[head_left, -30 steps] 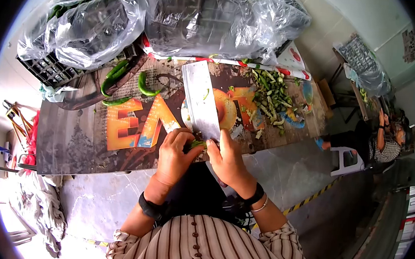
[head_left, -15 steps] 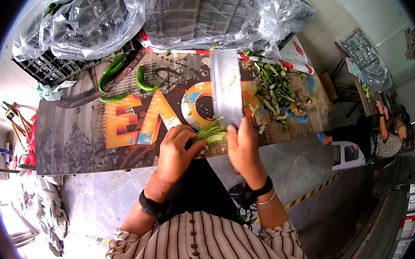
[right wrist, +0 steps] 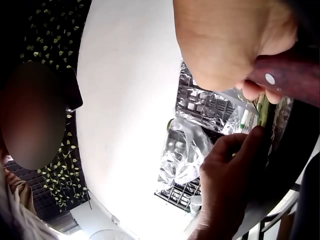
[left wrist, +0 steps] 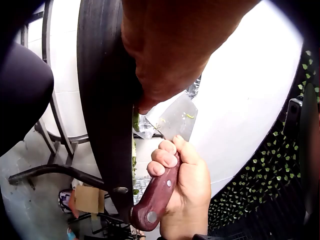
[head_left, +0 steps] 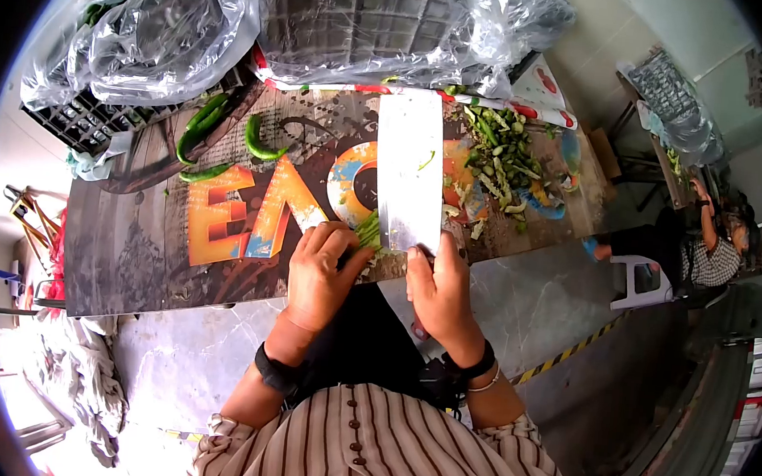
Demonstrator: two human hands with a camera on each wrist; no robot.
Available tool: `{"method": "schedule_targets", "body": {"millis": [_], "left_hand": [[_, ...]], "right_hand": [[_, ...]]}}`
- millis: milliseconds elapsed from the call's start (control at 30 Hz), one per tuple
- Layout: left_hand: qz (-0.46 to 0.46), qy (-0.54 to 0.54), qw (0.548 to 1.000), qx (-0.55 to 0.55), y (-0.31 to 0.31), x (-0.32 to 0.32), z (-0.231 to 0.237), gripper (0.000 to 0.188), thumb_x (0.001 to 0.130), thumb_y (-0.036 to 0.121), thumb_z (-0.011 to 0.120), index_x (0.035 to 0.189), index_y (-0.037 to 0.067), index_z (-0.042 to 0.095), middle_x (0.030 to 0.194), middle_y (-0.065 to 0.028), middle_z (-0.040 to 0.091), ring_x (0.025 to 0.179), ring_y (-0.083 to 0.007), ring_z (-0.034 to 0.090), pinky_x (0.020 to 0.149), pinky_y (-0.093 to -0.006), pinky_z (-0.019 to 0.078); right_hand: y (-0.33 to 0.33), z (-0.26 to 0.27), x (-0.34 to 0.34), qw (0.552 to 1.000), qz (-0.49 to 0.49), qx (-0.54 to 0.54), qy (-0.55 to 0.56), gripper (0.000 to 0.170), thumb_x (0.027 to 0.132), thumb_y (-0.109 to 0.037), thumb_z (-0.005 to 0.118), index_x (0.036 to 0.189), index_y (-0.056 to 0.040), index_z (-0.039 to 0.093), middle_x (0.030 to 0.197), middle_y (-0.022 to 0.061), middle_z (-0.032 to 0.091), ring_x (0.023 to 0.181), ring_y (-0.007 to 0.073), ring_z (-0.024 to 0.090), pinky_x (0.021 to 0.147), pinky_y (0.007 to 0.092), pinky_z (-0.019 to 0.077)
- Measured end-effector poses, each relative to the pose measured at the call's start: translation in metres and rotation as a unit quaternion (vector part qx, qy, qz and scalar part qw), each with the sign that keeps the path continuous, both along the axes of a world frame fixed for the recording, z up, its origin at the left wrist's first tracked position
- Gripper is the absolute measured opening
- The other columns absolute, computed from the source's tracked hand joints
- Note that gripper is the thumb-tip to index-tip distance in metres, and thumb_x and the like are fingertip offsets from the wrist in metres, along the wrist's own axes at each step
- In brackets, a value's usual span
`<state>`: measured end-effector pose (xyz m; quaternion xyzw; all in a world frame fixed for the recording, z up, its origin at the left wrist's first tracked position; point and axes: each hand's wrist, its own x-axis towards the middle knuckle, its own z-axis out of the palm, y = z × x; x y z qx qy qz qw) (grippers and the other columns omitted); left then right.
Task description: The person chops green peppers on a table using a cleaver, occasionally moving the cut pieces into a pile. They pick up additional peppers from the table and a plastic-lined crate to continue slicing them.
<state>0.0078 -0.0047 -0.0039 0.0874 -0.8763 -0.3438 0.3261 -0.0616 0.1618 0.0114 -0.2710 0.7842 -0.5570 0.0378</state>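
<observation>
The right hand [head_left: 443,297] grips the cleaver's dark red wooden handle [left wrist: 159,194], the fingers curled round it in the left wrist view. In the head view the wide blade [head_left: 411,169] points away from the person over the table, with a green scrap stuck on it. Just left of the blade's near end, the left hand [head_left: 320,273] holds a bunch of cut green pepper strips [head_left: 369,230] at the table's near edge, fingers bent. The right wrist view shows the left hand [right wrist: 227,170] beside green pieces [right wrist: 263,112] under the blade.
Whole green peppers [head_left: 200,130] lie at the table's left. A heap of cut pepper [head_left: 504,158] is right of the blade. Plastic-covered crates [head_left: 353,25] line the far side of the printed table [head_left: 121,244]. Another person [head_left: 711,255] sits at the right by a white stool [head_left: 642,281].
The cleaver first moved right, uncovering the pepper strips, then shifted slightly back left beside them. The left hand has stayed near the same place, holding the strips.
</observation>
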Motion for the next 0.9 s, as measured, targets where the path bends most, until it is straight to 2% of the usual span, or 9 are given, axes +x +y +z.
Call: {"method": "schedule_targets", "body": {"millis": [267, 333, 567, 700, 767, 900], "left_hand": [[-0.053, -0.006, 0.998, 0.016, -0.004, 0.005, 0.005, 0.028, 0.072, 0.008, 0.085, 0.096, 0.003, 0.07, 0.102, -0.012, 0.067, 0.091, -0.0315, 0.066, 0.081, -0.0384, 0.0538], [-0.053, -0.009, 0.998, 0.018, -0.005, 0.006, 0.004, 0.029, 0.072, 0.008, 0.085, 0.097, 0.003, 0.071, 0.103, -0.0122, 0.067, 0.092, -0.0315, 0.066, 0.082, -0.0383, 0.0539], [-0.043, -0.015, 0.999, 0.012, -0.005, 0.007, -0.001, 0.032, 0.071, 0.009, 0.086, 0.1, 0.003, 0.072, 0.103, -0.0124, 0.067, 0.092, -0.031, 0.066, 0.082, -0.0379, 0.0543], [-0.038, -0.015, 0.999, 0.003, -0.004, 0.006, 0.003, 0.031, 0.071, 0.009, 0.086, 0.097, 0.003, 0.071, 0.102, -0.0124, 0.067, 0.092, -0.031, 0.066, 0.081, -0.0379, 0.0543], [-0.029, -0.026, 0.999, 0.031, -0.003, 0.006, 0.003, 0.029, 0.071, 0.009, 0.086, 0.094, 0.004, 0.07, 0.101, -0.0117, 0.067, 0.091, -0.031, 0.066, 0.081, -0.0381, 0.0541], [-0.04, -0.026, 0.999, 0.017, -0.004, 0.005, 0.004, 0.027, 0.071, 0.009, 0.086, 0.091, 0.005, 0.069, 0.1, -0.0102, 0.068, 0.09, -0.0302, 0.066, 0.08, -0.0381, 0.0537]], "right_hand": [[-0.015, 0.007, 0.011, 0.999, 0.02, -0.004, 0.047, 0.015, 0.096, -0.005, 0.059, 0.099, 0.004, 0.047, 0.08, 0.0264, 0.056, 0.072, 0.0475, 0.056, 0.064, 0.0501, 0.0442], [-0.016, 0.007, 0.013, 0.996, 0.023, -0.009, 0.085, 0.015, 0.096, -0.005, 0.059, 0.1, 0.0037, 0.047, 0.081, 0.0271, 0.056, 0.073, 0.048, 0.056, 0.064, 0.0505, 0.0442], [-0.015, 0.0, 0.017, 0.995, 0.015, 0.009, 0.1, 0.018, 0.096, -0.006, 0.06, 0.102, 0.0035, 0.046, 0.079, 0.0268, 0.056, 0.072, 0.0495, 0.056, 0.061, 0.05, 0.0442], [-0.015, 0.003, 0.02, 0.997, 0.015, -0.008, 0.073, 0.018, 0.096, -0.005, 0.06, 0.1, 0.003, 0.045, 0.077, 0.0265, 0.055, 0.071, 0.0493, 0.056, 0.06, 0.0499, 0.0437], [-0.015, 0.002, 0.02, 0.998, 0.015, -0.014, 0.065, 0.018, 0.096, -0.005, 0.06, 0.1, 0.0029, 0.045, 0.077, 0.0265, 0.055, 0.071, 0.0491, 0.057, 0.06, 0.0498, 0.0437], [-0.017, 0.001, 0.019, 0.994, 0.013, 0.002, 0.108, 0.017, 0.096, -0.005, 0.06, 0.102, 0.0027, 0.046, 0.078, 0.0261, 0.055, 0.071, 0.0487, 0.057, 0.06, 0.0495, 0.0442]]}}
